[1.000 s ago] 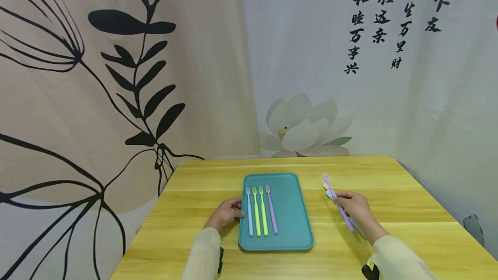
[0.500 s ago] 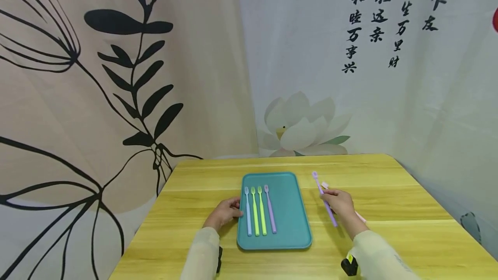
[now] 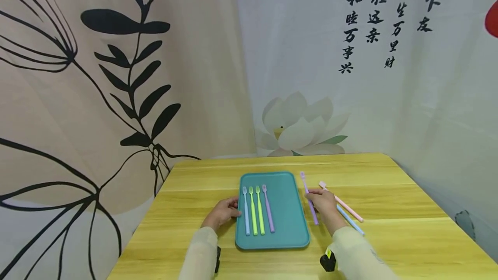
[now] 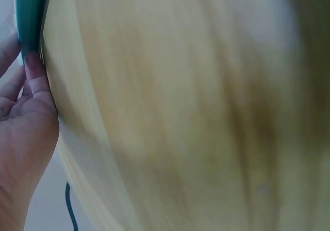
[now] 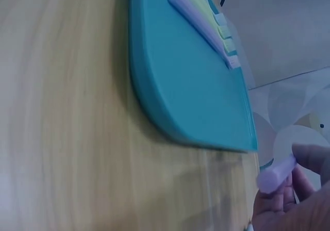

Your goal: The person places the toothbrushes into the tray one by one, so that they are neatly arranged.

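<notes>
On the right side of the teal tray [image 3: 289, 217], your right hand [image 3: 324, 204] pinches a lilac toothbrush [image 3: 312, 210], bristle end pointing away from you. The right wrist view catches it between thumb and fingers, handle end towards the camera, just beside the tray's rim. Across from it, your left hand [image 3: 221, 214] has thumb and fingers clamped on the tray's left rim. Your hands are well apart, the tray between them. And there's the row lying on that tray, left to right: a pale blue toothbrush [image 3: 246, 213], two lime toothbrushes [image 3: 260, 213], a violet toothbrush [image 3: 269, 211], heads all towards the far edge. Right of your right hand, a pink toothbrush [image 3: 351, 209] and a sky-blue toothbrush [image 3: 350, 221] slant across the wooden table [image 3: 186, 185], the blue one's head hidden by your hand; whether they touch, I cannot tell. Behind hangs a pale cloth [image 3: 210, 77] printed with dark leaves.
</notes>
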The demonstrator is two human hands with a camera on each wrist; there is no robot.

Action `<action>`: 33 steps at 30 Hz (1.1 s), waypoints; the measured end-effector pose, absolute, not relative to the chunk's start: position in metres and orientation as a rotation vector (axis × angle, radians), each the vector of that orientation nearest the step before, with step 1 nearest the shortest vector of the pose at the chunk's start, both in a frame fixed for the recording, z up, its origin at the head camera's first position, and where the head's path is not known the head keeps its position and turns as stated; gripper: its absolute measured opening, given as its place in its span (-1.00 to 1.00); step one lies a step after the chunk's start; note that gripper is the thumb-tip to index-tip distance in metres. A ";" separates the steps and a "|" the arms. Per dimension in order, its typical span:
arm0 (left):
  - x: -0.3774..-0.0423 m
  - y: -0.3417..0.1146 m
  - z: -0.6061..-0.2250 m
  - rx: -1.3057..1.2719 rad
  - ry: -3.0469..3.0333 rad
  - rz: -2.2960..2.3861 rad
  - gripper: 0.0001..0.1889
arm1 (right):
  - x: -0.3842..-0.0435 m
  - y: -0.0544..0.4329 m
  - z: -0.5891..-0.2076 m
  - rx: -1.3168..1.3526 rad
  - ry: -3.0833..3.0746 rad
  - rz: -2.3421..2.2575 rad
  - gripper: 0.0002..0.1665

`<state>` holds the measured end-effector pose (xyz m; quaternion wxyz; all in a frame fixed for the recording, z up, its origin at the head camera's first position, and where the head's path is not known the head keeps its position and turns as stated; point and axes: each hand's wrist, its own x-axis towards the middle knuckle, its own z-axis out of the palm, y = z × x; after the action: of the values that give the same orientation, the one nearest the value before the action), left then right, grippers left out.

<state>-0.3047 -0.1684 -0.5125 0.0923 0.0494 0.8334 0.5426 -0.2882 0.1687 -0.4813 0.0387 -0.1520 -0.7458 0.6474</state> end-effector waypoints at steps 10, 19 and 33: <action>-0.304 -0.170 -0.514 0.129 2.479 1.602 -0.38 | -0.293 0.142 -0.489 -0.530 -2.338 1.937 -0.64; -0.304 -0.168 -0.512 0.145 2.468 1.616 -0.40 | -0.294 0.123 -0.482 -0.524 -2.400 1.818 -0.66; -0.307 -0.171 -0.515 0.135 2.475 1.599 -0.38 | -0.293 0.095 -0.483 -0.416 -2.485 1.720 -0.70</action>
<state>-0.3066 -0.1706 -0.5154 0.0958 0.0456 0.8352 0.5395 -0.2927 0.0946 -0.4833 0.0454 -0.1363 -0.8137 0.5633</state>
